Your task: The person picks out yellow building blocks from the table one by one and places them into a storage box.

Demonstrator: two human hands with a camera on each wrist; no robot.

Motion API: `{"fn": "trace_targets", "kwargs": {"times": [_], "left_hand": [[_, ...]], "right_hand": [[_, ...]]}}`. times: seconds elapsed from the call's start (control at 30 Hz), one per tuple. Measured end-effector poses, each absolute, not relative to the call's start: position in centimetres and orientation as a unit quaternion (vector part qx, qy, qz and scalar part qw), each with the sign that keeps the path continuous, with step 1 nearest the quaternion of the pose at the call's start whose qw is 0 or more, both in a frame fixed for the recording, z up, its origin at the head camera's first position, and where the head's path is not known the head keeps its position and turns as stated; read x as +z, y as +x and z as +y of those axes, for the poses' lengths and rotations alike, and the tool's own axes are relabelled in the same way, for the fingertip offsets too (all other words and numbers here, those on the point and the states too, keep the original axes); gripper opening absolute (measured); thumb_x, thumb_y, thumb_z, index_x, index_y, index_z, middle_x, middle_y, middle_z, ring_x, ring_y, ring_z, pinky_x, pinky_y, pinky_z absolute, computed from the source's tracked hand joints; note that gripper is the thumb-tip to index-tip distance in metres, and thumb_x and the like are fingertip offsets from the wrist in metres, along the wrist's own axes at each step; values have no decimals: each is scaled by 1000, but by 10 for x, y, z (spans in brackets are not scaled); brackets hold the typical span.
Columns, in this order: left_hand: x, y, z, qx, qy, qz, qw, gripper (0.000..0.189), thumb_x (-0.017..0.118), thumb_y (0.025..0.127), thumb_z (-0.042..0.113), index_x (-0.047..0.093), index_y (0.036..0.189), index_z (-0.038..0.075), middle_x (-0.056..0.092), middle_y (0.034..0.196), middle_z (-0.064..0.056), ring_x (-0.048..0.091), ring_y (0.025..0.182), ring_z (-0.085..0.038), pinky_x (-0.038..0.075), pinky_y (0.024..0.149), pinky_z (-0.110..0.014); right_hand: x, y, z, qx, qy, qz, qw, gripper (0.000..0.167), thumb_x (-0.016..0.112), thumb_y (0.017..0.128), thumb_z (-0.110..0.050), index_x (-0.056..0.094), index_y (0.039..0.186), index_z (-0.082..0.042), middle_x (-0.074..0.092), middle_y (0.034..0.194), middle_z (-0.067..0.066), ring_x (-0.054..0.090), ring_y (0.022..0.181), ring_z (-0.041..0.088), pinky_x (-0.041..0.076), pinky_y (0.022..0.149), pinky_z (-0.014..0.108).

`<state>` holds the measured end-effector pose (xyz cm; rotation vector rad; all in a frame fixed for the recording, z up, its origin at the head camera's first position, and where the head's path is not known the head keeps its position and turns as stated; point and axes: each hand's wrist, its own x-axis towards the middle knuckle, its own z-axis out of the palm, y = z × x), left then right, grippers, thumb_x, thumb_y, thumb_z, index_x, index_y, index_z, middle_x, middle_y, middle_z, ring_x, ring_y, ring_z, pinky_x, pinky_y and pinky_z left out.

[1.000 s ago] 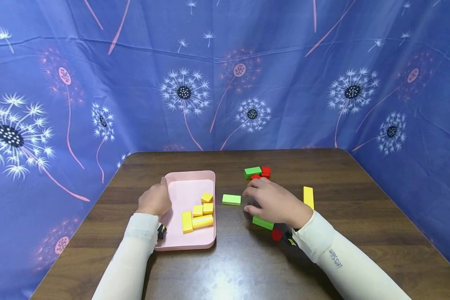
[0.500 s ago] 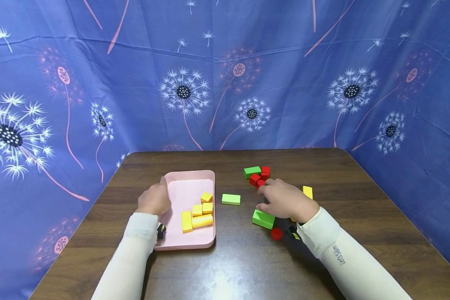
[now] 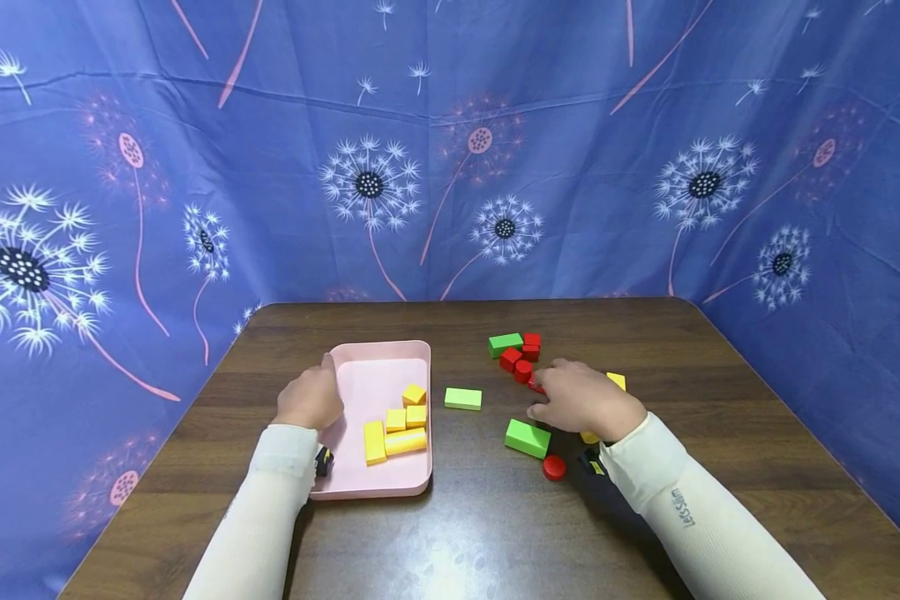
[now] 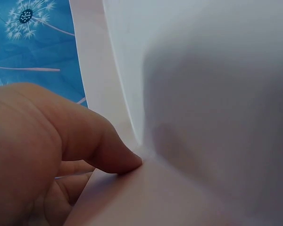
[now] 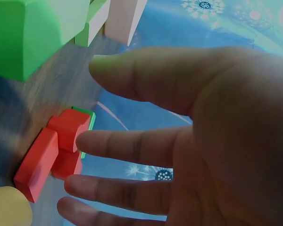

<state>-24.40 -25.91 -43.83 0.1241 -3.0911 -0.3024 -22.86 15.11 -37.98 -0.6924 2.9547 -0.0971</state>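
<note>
My left hand (image 3: 309, 398) pinches the left wall of a pink tray (image 3: 375, 492), thumb inside and fingers outside, as the left wrist view shows. Yellow blocks (image 3: 374, 443) and a yellow cylinder (image 3: 405, 442) lie in the tray's right part. Palm down over the table, my right hand (image 3: 588, 400) has its fingers extended and apart, with nothing between thumb and fingers. Its fingertips are close to a long red block (image 5: 37, 165), which they partly cover in the head view. Just beyond stand a red cylinder (image 3: 522, 372) and a red cube (image 3: 510, 360).
A bright green block (image 3: 527, 438) and a red round piece (image 3: 554, 467) lie nearer me. Between tray and right hand is a light green block (image 3: 462, 399). Another green block (image 3: 506, 346) lies behind the red ones. Yellow pieces (image 3: 616, 381) are partly hidden beyond my right hand.
My right hand has moved right, away from the light green block, uncovering the red cube, the red cylinder and the near green block. My left hand and the tray stay put.
</note>
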Motion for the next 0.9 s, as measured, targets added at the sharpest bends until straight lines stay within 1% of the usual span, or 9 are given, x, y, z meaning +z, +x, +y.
{"fn": "trace_targets", "kwargs": {"times": [0.07,0.2,0.23,0.43,0.5,0.67,0.73,0.9], "left_hand": [[-437,-245,-258,-98,40,-994,18,72,56,95,13,27,158,-7,66,131,-29,71,103,-46,57,81,-63],[-436,-244,-257,-99,38,-994,16,73,57,95,13,27,158,-8,65,132,-29,71,103,-47,57,81,-63],[-436,-243,-257,-100,39,-994,14,73,58,95,13,27,158,-8,65,133,-29,71,104,-47,57,82,-64],[-437,-241,-257,-103,42,-994,14,75,60,94,12,27,159,-8,63,136,-29,71,105,-47,57,84,-64],[-438,-240,-257,-104,42,-994,17,75,60,94,11,27,158,-8,63,136,-29,71,105,-47,57,84,-64],[-438,-239,-256,-105,44,-993,18,76,62,93,11,28,158,-8,63,136,-29,71,105,-46,57,84,-64],[-438,-239,-256,-103,43,-994,17,75,61,94,11,27,158,-8,63,136,-29,71,105,-46,57,84,-64],[-437,-239,-257,-104,40,-994,17,74,59,94,12,27,159,-7,64,135,-28,70,105,-47,57,83,-64]], "right_hand": [[-378,-229,152,-38,-222,973,53,36,74,91,-35,72,112,-7,67,105,9,61,105,31,54,90,51],[-376,-229,155,-45,-207,976,58,44,76,89,-33,70,120,-1,66,102,8,60,103,29,54,87,48],[-376,-229,155,-45,-205,976,61,45,77,88,-32,70,119,0,65,100,8,59,101,29,54,85,47],[-377,-229,158,-52,-192,977,78,36,80,86,-30,69,107,-3,60,86,4,55,86,24,50,74,43],[-378,-229,159,-56,-187,978,80,34,81,85,-29,68,104,-3,60,84,3,55,82,23,50,72,41],[-381,-231,163,-67,-179,979,74,25,82,80,-19,67,95,-6,61,80,3,55,73,22,49,65,38],[-383,-232,165,-70,-176,979,73,23,82,79,-15,66,93,-7,61,79,4,55,70,22,47,63,37],[-386,-235,168,-72,-168,980,78,22,80,77,-12,65,94,-7,60,79,4,54,69,22,46,61,35]]}}
